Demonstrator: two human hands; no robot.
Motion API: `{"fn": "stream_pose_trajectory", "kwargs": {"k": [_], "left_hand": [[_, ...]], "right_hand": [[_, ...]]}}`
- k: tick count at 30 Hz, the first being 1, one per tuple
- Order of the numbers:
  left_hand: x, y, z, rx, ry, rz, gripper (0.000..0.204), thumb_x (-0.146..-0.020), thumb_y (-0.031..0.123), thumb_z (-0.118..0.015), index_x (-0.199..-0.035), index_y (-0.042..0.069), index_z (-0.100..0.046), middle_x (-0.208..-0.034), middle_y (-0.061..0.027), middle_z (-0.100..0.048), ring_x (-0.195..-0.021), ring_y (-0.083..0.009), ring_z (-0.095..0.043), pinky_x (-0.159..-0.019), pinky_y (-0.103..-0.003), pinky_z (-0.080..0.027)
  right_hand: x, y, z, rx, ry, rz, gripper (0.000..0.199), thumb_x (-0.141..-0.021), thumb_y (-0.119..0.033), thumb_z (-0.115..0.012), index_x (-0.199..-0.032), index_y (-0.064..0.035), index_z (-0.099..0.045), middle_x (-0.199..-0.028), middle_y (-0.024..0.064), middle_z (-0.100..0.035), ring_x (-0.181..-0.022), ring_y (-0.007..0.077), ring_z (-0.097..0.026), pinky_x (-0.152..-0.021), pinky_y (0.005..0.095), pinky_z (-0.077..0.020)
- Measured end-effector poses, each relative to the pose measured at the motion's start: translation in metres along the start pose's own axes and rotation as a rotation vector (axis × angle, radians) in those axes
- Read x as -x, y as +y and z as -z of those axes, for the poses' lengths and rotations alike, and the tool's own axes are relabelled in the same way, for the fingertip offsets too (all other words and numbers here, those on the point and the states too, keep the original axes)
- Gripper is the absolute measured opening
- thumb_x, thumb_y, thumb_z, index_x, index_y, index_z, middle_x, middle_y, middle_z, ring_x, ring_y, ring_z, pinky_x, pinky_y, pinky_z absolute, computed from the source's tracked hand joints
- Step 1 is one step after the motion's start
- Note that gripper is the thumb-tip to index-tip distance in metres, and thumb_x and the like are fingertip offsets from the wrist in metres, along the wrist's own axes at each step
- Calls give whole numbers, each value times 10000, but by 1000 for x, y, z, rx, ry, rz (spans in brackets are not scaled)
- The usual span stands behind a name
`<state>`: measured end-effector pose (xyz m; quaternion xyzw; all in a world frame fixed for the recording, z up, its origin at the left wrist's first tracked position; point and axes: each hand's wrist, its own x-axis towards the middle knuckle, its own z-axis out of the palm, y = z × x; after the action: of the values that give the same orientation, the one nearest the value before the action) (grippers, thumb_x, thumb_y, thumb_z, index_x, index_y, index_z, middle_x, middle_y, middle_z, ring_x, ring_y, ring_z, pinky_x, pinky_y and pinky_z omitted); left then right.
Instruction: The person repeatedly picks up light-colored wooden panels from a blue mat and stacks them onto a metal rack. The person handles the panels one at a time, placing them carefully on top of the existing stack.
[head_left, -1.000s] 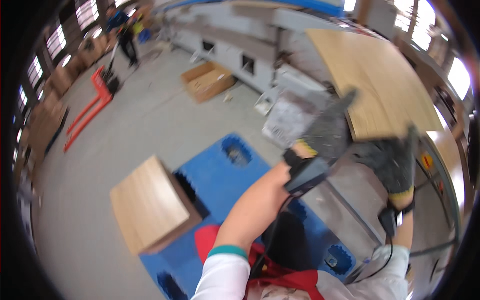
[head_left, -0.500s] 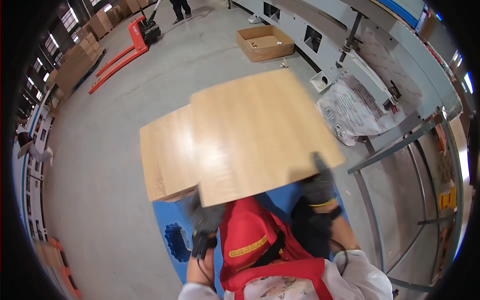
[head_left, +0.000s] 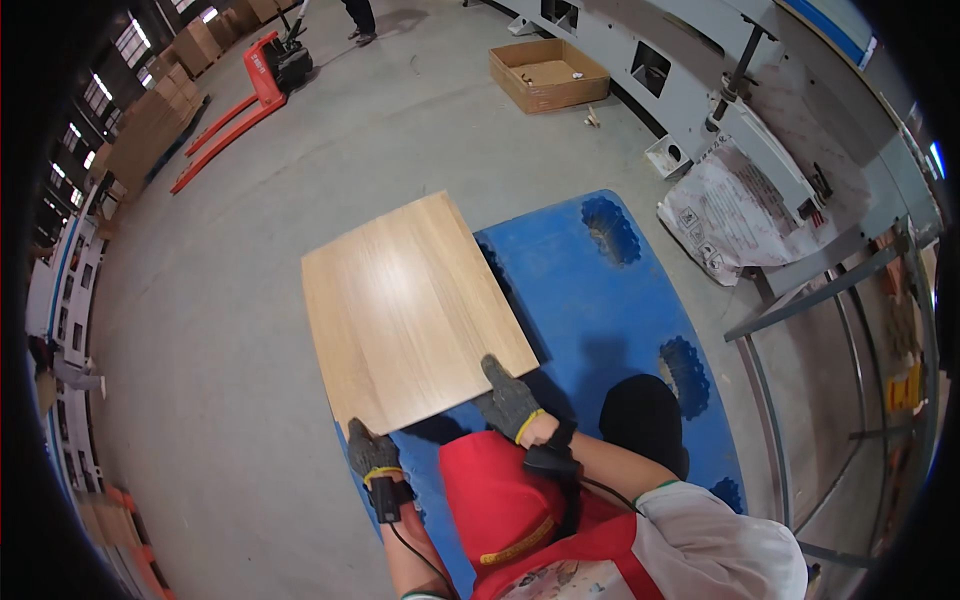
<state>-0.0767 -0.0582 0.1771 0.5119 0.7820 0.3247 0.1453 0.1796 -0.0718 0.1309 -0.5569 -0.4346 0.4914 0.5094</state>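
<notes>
A square light-wood board lies at the left side of a blue plastic pallet, squared over the boards seen there before. My left hand, in a dark grey knit glove with a yellow cuff, grips its near left corner. At the near right corner my right hand, gloved alike, has its thumb on the top face and its other fingers mostly hidden at the edge. Both hands are closed on the board's near edge. Its surface lies flat and shines in the middle.
Ahead stands an open cardboard box beside a long grey machine. A plastic sack and a metal frame are at the right. A red pallet jack stands far left, near a person's legs.
Both hands have carried the board left and lowered it onto the stack. The pallet's right part, covered before, now shows.
</notes>
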Motion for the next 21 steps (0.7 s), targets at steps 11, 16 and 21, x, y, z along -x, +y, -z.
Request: {"fn": "stream_pose_trajectory", "kwargs": {"k": [11,16,21], "left_hand": [[-66,-27,0,-430,0,-163,464,-679,262,-707,-1055,-3,-645,-963,-233,-670,-911,-412,-636,-797,-436,-515],[-49,-36,2,286,-134,-149,516,-672,297,-710,-1083,4,-606,-935,-189,-653,-901,-337,-633,-767,-420,-513],[17,26,40,579,127,150,498,-780,277,-654,-1172,-9,-542,-1044,-195,-590,-973,-308,-585,-818,-407,-502]], "right_hand": [[-39,-13,-34,-156,-225,-217,434,-950,-132,-481,-1349,25,-415,-1139,200,-610,-1096,254,-567,-952,336,-453],[10,-63,32,655,-305,204,630,-886,-147,-527,-1440,22,-280,-1131,216,-609,-1008,322,-603,-922,385,-462],[64,-131,295,1769,417,541,324,-927,-201,-467,-1213,-56,-516,-1217,136,-581,-1097,254,-579,-919,361,-473]]}}
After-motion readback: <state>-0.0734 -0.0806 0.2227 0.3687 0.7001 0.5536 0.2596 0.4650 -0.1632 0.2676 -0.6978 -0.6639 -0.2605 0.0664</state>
